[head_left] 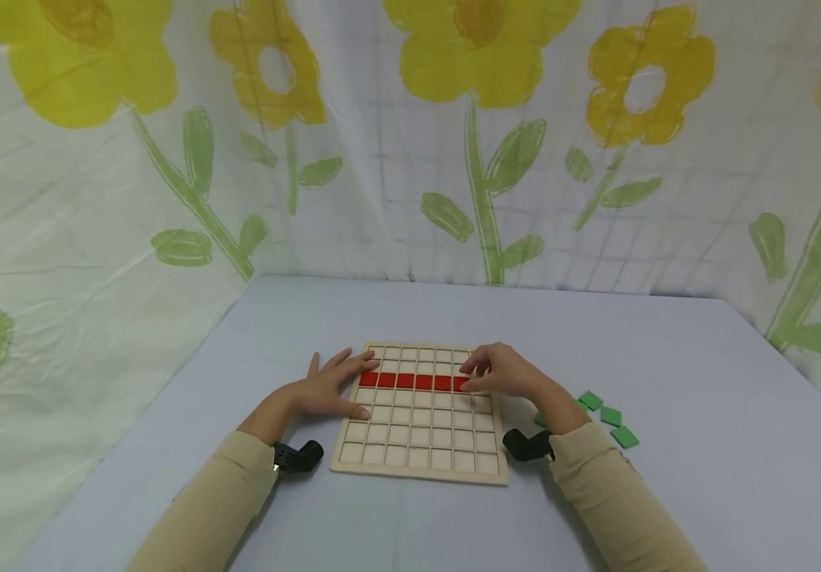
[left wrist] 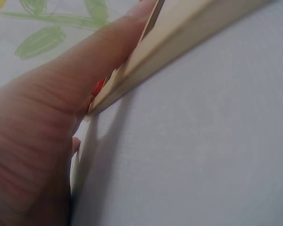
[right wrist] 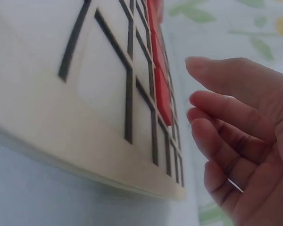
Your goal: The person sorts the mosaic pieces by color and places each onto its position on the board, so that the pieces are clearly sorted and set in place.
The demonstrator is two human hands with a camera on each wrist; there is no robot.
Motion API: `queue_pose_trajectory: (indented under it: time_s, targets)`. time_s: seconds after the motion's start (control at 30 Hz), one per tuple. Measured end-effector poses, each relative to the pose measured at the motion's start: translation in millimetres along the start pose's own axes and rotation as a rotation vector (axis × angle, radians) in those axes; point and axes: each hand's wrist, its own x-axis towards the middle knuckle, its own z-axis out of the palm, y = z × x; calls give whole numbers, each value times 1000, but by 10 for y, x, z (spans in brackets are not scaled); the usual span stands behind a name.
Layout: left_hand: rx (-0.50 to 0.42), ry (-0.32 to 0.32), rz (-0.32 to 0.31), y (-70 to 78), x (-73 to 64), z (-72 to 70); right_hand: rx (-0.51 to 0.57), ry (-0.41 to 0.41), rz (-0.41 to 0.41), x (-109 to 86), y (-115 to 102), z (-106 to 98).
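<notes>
A square wooden grid board (head_left: pixel 418 472) lies flat on the table. Several red square tiles (head_left: pixel 405 380) sit side by side in one row toward its far side. My left hand (head_left: pixel 319 391) rests at the board's left edge with fingers spread, its thumb on the frame in the left wrist view. Over the right end of the red row hovers my right hand (head_left: pixel 514 372), thumb and fingers loosely bent. The right wrist view shows nothing between those fingers (right wrist: pixel 210 136), apart from the nearest red tile (right wrist: pixel 162 96).
Loose green square tiles (head_left: pixel 610 415) lie on the table to the right of the board, some partly hidden behind the right forearm. Behind the pale table (head_left: pixel 310 310) hangs a sheet painted with yellow flowers (head_left: pixel 480 48). Black wrist devices (head_left: pixel 299 457) are strapped near both cuffs.
</notes>
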Motion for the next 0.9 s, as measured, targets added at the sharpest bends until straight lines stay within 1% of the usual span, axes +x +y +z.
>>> queue_pose_trajectory:
  time_s: [0.2, 0.37, 0.47, 0.9]
  targets:
    - [-7, 4, 1, -4, -4, -9, -24, 27, -5, -139, -19, -143]
    - [-9, 3, -2, 7, -3, 1, -55, 75, 3, -340, -13, -326]
    - [-4, 6, -2, 9, -5, 2, -68, 92, 25, -465, 0, -407]
    - [-9, 10, -9, 20, -1, -3, -130, 127, 62, -959, 140, -593]
